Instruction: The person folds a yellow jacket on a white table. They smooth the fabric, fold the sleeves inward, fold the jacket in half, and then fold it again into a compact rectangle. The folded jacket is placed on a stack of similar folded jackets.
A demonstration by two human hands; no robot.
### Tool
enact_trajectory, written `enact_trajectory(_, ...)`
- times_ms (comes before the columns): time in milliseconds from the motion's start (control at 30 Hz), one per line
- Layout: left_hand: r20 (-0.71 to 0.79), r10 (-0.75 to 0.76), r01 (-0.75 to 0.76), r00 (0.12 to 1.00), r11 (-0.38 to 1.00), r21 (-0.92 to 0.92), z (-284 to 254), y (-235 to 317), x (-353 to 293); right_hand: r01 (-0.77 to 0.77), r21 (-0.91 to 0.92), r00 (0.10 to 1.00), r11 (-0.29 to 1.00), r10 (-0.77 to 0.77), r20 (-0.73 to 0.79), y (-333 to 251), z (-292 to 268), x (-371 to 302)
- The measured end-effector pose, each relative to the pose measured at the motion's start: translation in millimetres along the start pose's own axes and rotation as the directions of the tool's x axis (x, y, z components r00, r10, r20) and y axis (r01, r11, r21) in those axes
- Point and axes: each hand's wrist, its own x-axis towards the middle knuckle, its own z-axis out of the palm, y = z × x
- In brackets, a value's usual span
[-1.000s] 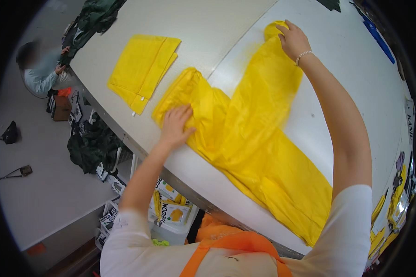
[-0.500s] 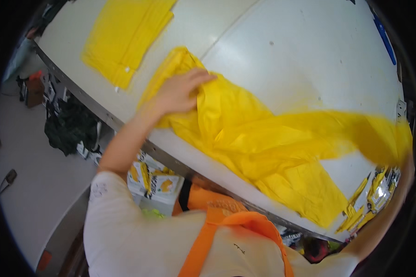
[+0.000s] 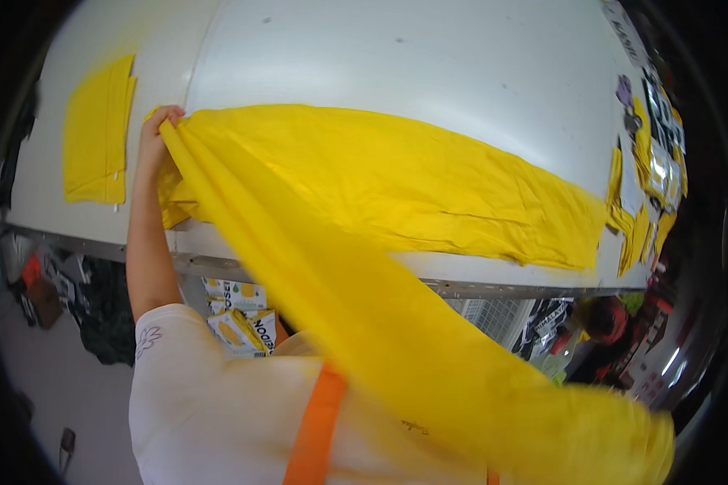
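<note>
Yellow trousers of thin, smooth fabric, apparently rain trousers, lie partly on the white table. One long leg (image 3: pixel 396 178) stretches flat and slightly wrinkled along the table toward the right. At the left end my left hand (image 3: pixel 164 119) is closed on the gathered edge of the fabric. The other leg (image 3: pixel 429 347) is lifted off the table and runs diagonally over the near edge and across my body to the lower right, smeared by motion. My right hand does not show; the raised fabric covers that area.
A folded yellow garment (image 3: pixel 97 133) lies at the table's left. Packaged yellow items (image 3: pixel 651 174) are piled at its right end. Printed packs (image 3: pixel 243 323) sit below the near edge. A dark heap (image 3: pixel 109 319) is on the floor at left.
My left hand has moved left along the table and now grips the end of the trousers. One leg has swung from the table toward my body. The view has turned.
</note>
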Motion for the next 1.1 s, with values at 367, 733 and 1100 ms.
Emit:
enact_trajectory(367, -0.163, 0.326, -0.032, 0.931, 0.518, 0.855, 187.8, 193.5, -58.1, -0.218, 0.465, 0.842, 0.858, -0.076, 0.534, -161.9, 237.1, -200.1)
enact_trajectory(733, -0.126, 0.063, 0.094, 0.990, 0.373, 0.923, 233.7, 104.0, -48.3, 0.447, 0.358, 0.433, 0.820, -0.549, 0.715, -208.5, 240.2, -299.1)
enact_trajectory(1100, 0.224, 0.220, -0.312, 0.950, 0.598, 0.738, 421.6, 321.4, -98.7, -0.902, 0.300, 0.431, 0.311, 0.610, 0.665, -102.4, 224.7, -287.8)
